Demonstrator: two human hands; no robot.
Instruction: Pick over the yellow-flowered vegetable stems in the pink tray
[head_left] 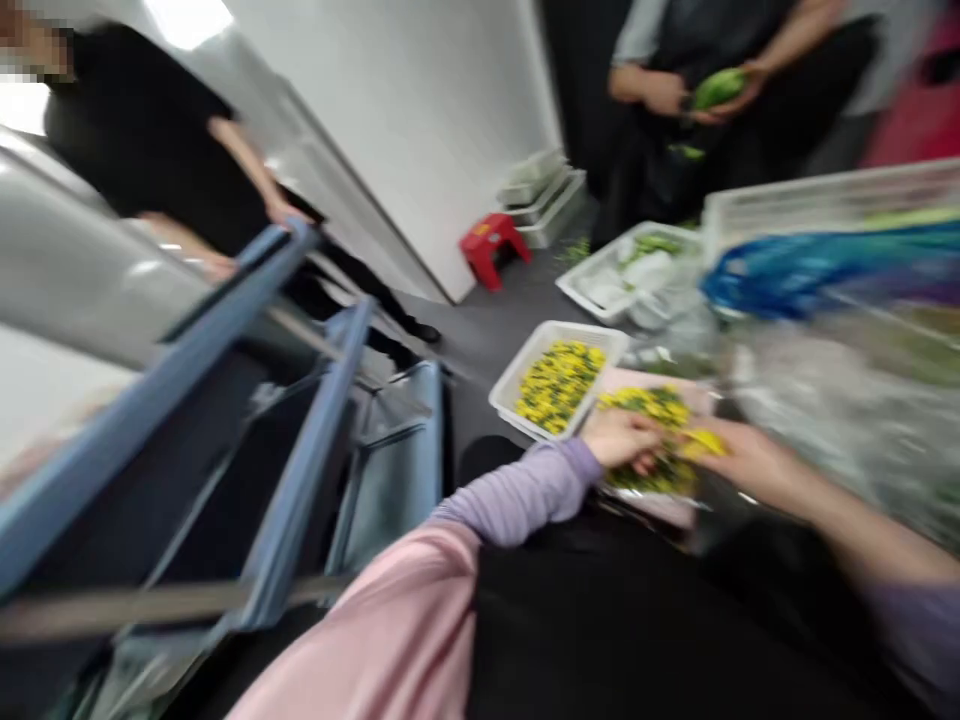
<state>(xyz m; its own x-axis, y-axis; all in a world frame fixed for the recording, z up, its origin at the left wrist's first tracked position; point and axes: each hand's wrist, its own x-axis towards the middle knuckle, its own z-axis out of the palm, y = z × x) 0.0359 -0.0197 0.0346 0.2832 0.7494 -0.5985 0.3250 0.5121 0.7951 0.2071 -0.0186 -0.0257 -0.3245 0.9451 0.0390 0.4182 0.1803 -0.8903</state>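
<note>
A shallow pile of small yellow flowers [660, 402] with green parts lies on a pale pink surface in front of me. My left hand [626, 440], in a lilac sleeve cuff, is over the left side of this pile with its fingers curled together; whatever they grip is hidden. From the right comes my right hand [750, 462], its thumb and fingers closed on a yellow flower [705, 442], blurred by motion. Just beyond my left hand sits a white plastic basket [501, 388] filled with more yellow flowers [559, 388].
Blue-framed cart [285, 480] stands at left, a person [142, 120] in black holding it. Beyond are a red stool [491, 245] and stacked white baskets [544, 205]. Another person's hands [697, 98] hold a green vegetable. Clear plastic bags [840, 400] and a white crate [825, 195] lie right.
</note>
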